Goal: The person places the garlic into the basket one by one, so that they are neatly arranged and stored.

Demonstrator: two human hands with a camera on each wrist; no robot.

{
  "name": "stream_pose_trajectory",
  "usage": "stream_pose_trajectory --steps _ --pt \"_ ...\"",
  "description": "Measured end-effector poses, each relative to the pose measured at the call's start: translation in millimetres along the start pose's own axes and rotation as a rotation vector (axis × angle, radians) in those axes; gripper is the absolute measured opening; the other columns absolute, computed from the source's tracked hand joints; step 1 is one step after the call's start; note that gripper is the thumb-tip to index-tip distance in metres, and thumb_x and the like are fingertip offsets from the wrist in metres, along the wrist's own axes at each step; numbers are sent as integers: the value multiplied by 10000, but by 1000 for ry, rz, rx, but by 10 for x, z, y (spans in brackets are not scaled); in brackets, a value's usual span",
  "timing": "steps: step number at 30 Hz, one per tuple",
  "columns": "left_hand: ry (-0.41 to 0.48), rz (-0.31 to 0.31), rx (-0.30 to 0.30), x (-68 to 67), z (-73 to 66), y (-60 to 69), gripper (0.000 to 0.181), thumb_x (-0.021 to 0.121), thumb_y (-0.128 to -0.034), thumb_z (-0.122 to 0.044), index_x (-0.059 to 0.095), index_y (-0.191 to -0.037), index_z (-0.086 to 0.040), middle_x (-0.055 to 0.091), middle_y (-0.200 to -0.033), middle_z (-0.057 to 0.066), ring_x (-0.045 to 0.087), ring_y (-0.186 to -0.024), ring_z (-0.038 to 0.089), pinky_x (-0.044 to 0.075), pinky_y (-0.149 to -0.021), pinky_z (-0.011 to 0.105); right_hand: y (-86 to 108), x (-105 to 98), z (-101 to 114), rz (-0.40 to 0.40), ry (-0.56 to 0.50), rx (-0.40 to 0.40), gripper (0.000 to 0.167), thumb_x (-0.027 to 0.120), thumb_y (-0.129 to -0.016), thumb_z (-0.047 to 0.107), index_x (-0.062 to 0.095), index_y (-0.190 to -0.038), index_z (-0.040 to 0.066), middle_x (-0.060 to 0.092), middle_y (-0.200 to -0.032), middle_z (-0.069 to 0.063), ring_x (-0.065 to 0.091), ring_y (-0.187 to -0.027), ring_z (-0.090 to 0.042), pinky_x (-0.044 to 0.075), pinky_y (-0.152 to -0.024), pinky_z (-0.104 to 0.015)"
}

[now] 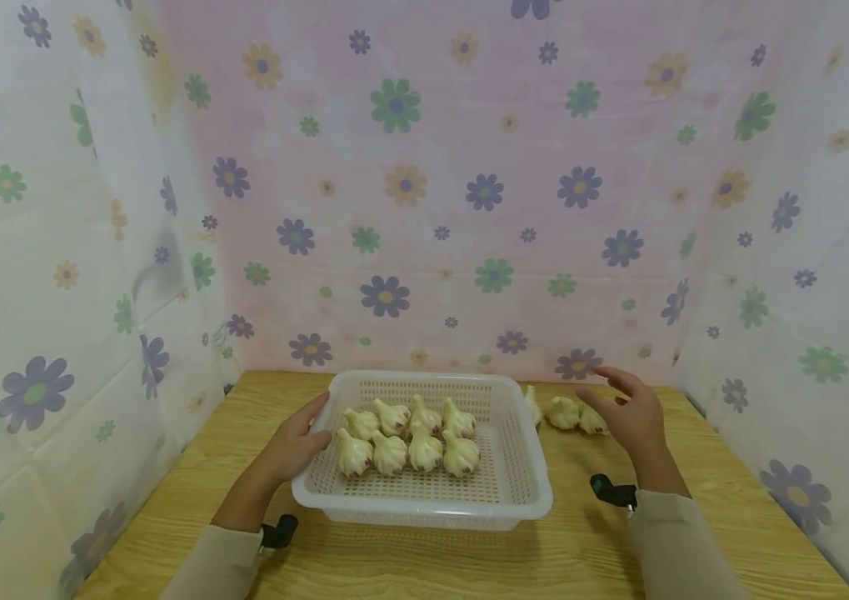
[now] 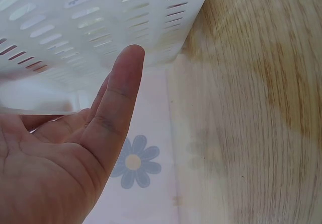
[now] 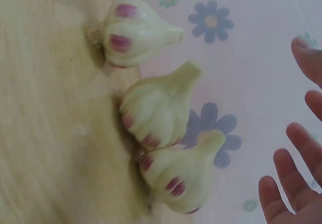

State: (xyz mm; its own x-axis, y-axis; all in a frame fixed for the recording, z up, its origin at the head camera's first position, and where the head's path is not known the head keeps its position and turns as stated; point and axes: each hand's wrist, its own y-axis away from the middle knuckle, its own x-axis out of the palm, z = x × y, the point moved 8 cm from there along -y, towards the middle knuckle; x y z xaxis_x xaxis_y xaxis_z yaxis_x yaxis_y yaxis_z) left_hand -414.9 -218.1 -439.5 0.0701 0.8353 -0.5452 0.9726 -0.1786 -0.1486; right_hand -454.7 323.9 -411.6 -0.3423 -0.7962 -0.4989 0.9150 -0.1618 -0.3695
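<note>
A white plastic basket [image 1: 424, 506] with slotted walls holds several garlic bulbs [image 1: 426, 451], pale with purple marks, grouped on its left side. At the basket's left rim, my left hand [image 1: 295, 443] grips it, thumb over the edge and fingers along the outer wall; the left wrist view shows those fingers [image 2: 118, 90] against the slotted wall [image 2: 136, 12]. My right hand [image 1: 631, 414] is raised above the table, fingers spread, holding nothing. Nearest to it are three garlic bulbs outside the basket, seen in the right wrist view: one apart [image 3: 132, 32], two touching, the middle bulb [image 3: 158, 108] and the lower bulb [image 3: 176, 178].
Under everything lies a wood-grain table [image 1: 566, 550]. A flower-patterned cloth [image 1: 439, 208] rises behind its back edge and along both sides. Each wrist carries a small black device, the right one [image 1: 611, 492] and the left one [image 1: 279, 532].
</note>
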Motion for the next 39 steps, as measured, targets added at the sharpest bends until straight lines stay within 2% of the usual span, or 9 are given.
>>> stream_pose_trajectory --steps 5,14,18,23,29,36,39 --pt "6 2 6 -6 -19 -7 782 548 -940 -99 227 -1653 -75 228 -1703 196 412 -1455 466 539 -1019 554 48 -50 -229 -25 -50 113 803 748 -882 566 516 -1535 161 354 -1665 -127 376 -1487 -440 397 -1133 -630" --pt "38 -2 -7 -2 -20 -35 797 550 -923 -87 231 -1654 -86 253 -1692 208 490 -1379 465 605 -902 471 92 53 -544 83 -52 213 895 724 -906 562 347 -1631 197 203 -1719 -148 310 -1495 -517 420 -1101 -657" --pt "41 1 -15 17 -9 -29 794 547 -925 -87 233 -1655 -93 256 -1694 199 487 -1386 459 606 -901 466 129 94 -661 114 -31 219 914 708 -922 555 309 -1642 158 223 -1706 -194 329 -1473 -537 428 -1100 -645" --pt "16 -3 -17 18 -12 -25 788 542 -929 -102 236 -1655 -97 251 -1699 185 436 -1439 456 569 -976 515 147 125 -764 127 -7 220 935 700 -914 584 310 -1640 142 240 -1691 -234 376 -1453 -524 455 -1092 -612" --pt "4 0 -24 15 -26 -3 796 547 -921 -105 236 -1654 -90 246 -1700 192 414 -1455 471 550 -1002 545 181 155 -758 136 -15 218 894 712 -931 527 334 -1628 115 267 -1675 -252 427 -1427 -502 500 -1058 -569" --pt "2 -4 -23 -7 -19 16 795 546 -922 -108 234 -1653 -85 245 -1700 190 388 -1473 471 517 -1046 567 209 186 -744 145 -41 232 844 727 -939 469 374 -1607 92 336 -1659 -203 460 -1429 -437 563 -980 -366" --pt "28 3 -28 1 -18 16 788 543 -933 -96 227 -1655 -85 241 -1700 196 424 -1446 475 569 -979 516 209 201 -768 146 -43 236 824 724 -945 463 389 -1598 88 351 -1650 -206 460 -1429 -432 546 -1023 -431"
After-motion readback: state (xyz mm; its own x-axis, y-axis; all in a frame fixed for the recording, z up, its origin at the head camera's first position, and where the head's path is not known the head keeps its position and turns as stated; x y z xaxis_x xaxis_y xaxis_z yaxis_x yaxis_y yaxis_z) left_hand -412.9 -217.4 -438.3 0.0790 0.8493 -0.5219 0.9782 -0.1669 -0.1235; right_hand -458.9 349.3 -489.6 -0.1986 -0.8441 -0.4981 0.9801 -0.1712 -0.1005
